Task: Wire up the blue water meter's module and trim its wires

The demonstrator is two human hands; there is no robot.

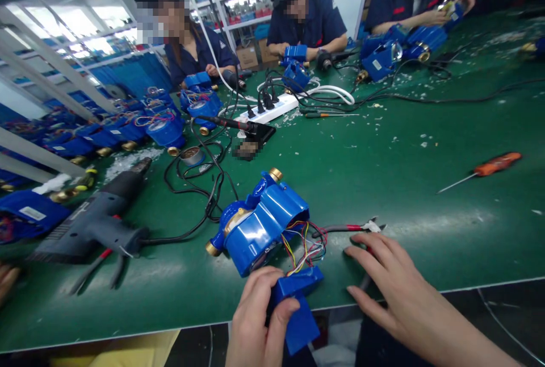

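Note:
My left hand [261, 313] is closed around a blue plastic cover [301, 304] at the table's front edge. Thin red, yellow, white and black wires [305, 245] run from that piece into the open end of a blue water meter [264, 225] with brass pipe ends, which lies tilted on the table. To the right, my right hand [389, 282] is open, fingers spread and curved. Beneath and just beyond its fingers lies a pair of cutting pliers [347, 228] with red and black handles; a whitish scrap is at its jaws. Whether the fingertips touch a handle is unclear.
A heat gun [97, 219] and another pair of pliers [96, 269] lie left. Beyond the meter are a soldering iron [227, 122], solder spool [191, 155], cables and a power strip [272, 107]. An orange screwdriver [496, 164] lies right. Several co-workers sit opposite among more meters.

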